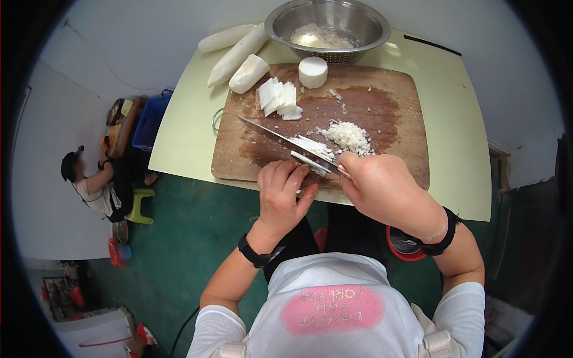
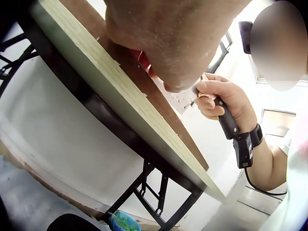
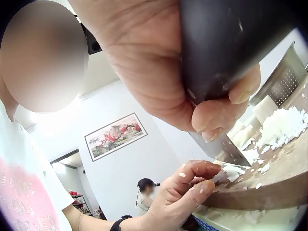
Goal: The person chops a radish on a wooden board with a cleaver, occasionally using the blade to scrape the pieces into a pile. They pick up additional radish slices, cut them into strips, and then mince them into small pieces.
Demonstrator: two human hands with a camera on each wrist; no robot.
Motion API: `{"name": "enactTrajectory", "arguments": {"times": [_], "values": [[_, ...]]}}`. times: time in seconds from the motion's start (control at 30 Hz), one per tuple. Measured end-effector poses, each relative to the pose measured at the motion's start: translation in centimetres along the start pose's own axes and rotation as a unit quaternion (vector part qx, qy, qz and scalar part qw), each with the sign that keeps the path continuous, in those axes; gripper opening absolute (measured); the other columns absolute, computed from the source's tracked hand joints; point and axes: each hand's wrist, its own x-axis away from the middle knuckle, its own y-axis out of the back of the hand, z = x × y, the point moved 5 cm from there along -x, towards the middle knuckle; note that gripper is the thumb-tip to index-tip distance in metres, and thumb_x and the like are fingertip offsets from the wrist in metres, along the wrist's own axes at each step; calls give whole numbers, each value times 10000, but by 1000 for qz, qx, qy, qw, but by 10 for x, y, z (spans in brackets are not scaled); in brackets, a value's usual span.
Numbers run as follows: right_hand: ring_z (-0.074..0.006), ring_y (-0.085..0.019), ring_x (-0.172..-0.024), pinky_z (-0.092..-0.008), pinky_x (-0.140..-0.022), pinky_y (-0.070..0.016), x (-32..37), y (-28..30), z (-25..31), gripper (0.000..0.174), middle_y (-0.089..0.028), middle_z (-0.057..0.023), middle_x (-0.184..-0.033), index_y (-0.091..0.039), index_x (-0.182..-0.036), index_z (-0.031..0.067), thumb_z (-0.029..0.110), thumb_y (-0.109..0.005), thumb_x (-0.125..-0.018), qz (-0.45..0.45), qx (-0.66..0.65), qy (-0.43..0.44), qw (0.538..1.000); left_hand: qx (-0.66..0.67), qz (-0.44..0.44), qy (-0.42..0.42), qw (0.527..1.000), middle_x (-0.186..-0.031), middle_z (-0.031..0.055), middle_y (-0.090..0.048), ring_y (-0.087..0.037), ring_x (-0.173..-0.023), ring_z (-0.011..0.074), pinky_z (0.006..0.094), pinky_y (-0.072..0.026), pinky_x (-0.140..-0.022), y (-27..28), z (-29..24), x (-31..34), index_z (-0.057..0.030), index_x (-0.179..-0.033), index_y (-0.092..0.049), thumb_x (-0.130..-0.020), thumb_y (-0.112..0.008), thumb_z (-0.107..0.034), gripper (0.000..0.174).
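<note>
My right hand grips the black handle of a kitchen knife, its blade angled across the cutting board. Beside the blade, my left hand bends its fingers over white radish strips at the board's near edge; its fingertips partly hide them. More cut strips lie just beyond the blade. A heap of finely diced radish sits past the right hand. Thin radish slices overlap at the board's left, and a short radish chunk stands at its far edge.
A steel colander with chopped white bits stands behind the board. Whole radishes and a cut radish piece lie at the back left. The pale table has a rounded edge. A seated person is farther left.
</note>
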Motion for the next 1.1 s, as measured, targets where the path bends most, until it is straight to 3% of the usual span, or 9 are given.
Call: {"name": "enactTrajectory", "arguments": {"times": [0.27,0.43,0.6,0.67,0.8,0.9,1.1], "values": [[-393,-642,-573,-479,-522,-513,6,-2,2,86,-604,-203,-592,-559,-816,1,74,-598,-843,6,11,7,1000,-23,18,-25,999,-1100,116,-617,-558,-1033,340,457,-410,-919,-2,-2,0,-48,-1082,-669,-715,-781,-202,413],[-416,-631,-618,-502,-577,-503,11,15,-5,111,-600,-207,-618,-555,-863,6,94,-618,-840,-34,5,-38,999,3,10,-35,999,-1121,132,-606,-560,-1064,356,457,-436,-913,3,4,-12,-42,-1102,-657,-714,-778,-149,420],[-409,-621,-666,-482,-613,-481,22,38,-14,122,-614,-202,-679,-584,-945,16,82,-602,-844,-53,-30,-129,990,7,133,-98,986,-1216,153,-586,-523,-1204,357,468,-433,-1013,10,12,-60,-25,-1229,-600,-701,-773,-120,564],[-407,-622,-669,-480,-615,-481,26,40,-16,120,-615,-203,-684,-582,-944,16,82,-600,-845,-57,-39,-138,988,10,224,-186,957,-1240,160,-579,-517,-1226,345,452,-431,-1042,3,7,-72,-23,-1256,-582,-697,-777,-127,601],[-403,-625,-675,-475,-620,-483,37,39,-20,114,-617,-205,-698,-582,-937,13,80,-596,-845,-67,-66,-149,984,29,329,-183,926,-1223,174,-580,-542,-1172,347,415,-460,-1013,-10,16,-83,-1,-1217,-598,-696,-782,-138,569],[-404,-625,-675,-474,-623,-484,43,38,-23,112,-618,-203,-702,-584,-929,8,83,-595,-847,-66,-76,-155,983,14,367,-174,914,-1180,173,-590,-563,-1123,346,413,-480,-978,-14,17,-86,9,-1172,-616,-705,-778,-142,516],[-408,-624,-677,-475,-624,-483,50,36,-28,120,-621,-207,-708,-590,-934,4,89,-593,-849,-73,-92,-159,980,2,347,-176,921,-1104,154,-597,-577,-1068,336,403,-500,-935,-12,11,-85,7,-1089,-633,-748,-750,-121,383]]}}
